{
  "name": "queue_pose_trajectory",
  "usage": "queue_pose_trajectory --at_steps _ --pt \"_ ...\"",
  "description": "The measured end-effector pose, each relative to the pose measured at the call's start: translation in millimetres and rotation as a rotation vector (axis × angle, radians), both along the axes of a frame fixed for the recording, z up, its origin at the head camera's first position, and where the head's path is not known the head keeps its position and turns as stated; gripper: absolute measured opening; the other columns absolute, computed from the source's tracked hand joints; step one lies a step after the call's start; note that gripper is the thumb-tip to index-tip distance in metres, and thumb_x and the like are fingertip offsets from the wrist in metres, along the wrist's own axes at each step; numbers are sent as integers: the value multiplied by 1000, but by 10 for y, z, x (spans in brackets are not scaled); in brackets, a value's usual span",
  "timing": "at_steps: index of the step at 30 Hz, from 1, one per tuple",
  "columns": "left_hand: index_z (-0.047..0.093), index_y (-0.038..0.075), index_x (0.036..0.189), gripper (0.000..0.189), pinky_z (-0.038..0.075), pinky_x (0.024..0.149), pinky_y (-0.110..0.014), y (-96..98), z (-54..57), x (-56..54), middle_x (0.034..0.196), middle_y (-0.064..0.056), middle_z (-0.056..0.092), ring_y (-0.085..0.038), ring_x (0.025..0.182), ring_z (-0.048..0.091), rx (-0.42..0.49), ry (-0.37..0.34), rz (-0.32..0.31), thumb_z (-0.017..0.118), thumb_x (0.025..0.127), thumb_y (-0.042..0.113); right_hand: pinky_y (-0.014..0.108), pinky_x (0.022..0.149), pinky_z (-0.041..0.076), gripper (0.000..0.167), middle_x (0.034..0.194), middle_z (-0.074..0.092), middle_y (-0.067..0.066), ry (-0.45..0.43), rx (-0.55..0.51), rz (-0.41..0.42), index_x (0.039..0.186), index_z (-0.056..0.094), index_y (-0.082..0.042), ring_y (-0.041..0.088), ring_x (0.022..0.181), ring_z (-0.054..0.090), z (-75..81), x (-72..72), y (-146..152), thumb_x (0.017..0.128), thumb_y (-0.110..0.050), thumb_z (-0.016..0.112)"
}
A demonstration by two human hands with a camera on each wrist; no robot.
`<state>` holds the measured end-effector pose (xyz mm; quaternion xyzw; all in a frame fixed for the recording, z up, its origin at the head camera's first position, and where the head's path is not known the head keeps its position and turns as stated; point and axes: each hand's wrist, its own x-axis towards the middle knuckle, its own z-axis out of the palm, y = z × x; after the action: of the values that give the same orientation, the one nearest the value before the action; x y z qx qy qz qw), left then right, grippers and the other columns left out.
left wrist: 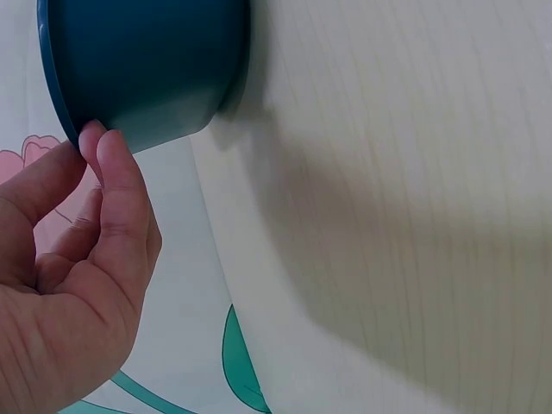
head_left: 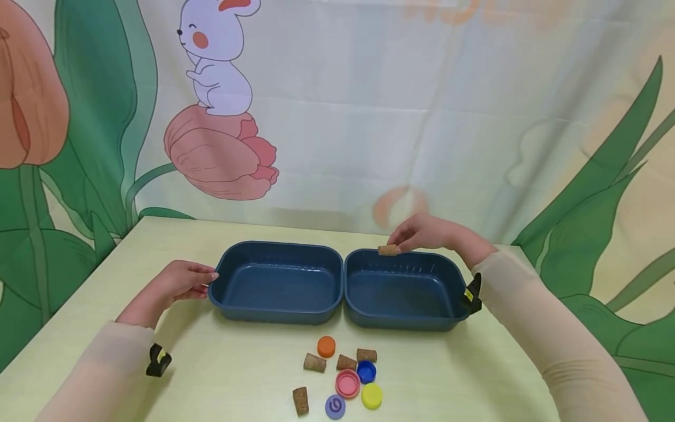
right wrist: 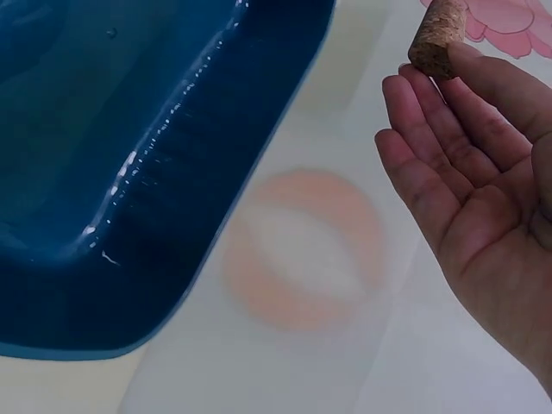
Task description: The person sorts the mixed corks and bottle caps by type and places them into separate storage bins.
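A cork (head_left: pixel 387 250) is pinched between the thumb and fingers of my right hand (head_left: pixel 422 232), over the far rim of the right dark blue tray (head_left: pixel 406 323). In the right wrist view that same cork (right wrist: pixel 438 39) stands out from the fingertips, apart from the tray wall. With thumb and fingertips my left hand (head_left: pixel 181 280) pinches the left end of the left blue tray (head_left: pixel 274 316). The left wrist view shows those fingers (left wrist: pixel 121 190) at the tray's rim (left wrist: pixel 53 95). No objects show inside either tray.
In front of the trays lie several corks (head_left: pixel 314 363) and bottle caps: orange (head_left: pixel 326 346), blue (head_left: pixel 366 371), pink (head_left: pixel 347 383), yellow (head_left: pixel 371 396) and purple (head_left: pixel 335 406). A printed curtain (head_left: pixel 337 152) hangs behind the pale table (head_left: pixel 221 375).
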<state>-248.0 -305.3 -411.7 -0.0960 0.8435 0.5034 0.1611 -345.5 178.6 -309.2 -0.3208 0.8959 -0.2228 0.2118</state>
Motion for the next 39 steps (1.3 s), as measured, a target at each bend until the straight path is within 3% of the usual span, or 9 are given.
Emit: queue_pose_trajectory --at_steps 6,17,27,39 --pt "46 -18 141 51 63 72 -23 10 -1 9 90 -3 71 -9 72 66 -10 -4 4 58 105 16 36 94 58 27 116 75 20 -27 -6 -4 121 70 5 17 100 68 -105 -33 -22 97 -6 64" --pt "46 -19 140 51 63 71 -24 -1 -9 17 89 -2 70 -8 72 65 -2 2 -4 57 105 16 43 100 58 31 121 73 23 -33 51 46 125 68 6 30 110 70 -294 -108 -76 98 -7 63" --pt "45 -20 140 52 62 70 -22 -21 -14 12 88 0 70 -7 72 65 5 20 -20 57 105 16 36 96 56 29 119 75 17 -51 112 63 122 71 1 16 101 68 -431 -150 -169 97 -11 64" --pt "45 -19 141 52 62 71 -23 -28 -20 5 88 -1 70 -8 72 65 9 12 -11 58 105 16 25 85 55 29 118 76 16 -53 184 110 123 72 0 9 93 66 -545 -196 -314 97 -11 64"
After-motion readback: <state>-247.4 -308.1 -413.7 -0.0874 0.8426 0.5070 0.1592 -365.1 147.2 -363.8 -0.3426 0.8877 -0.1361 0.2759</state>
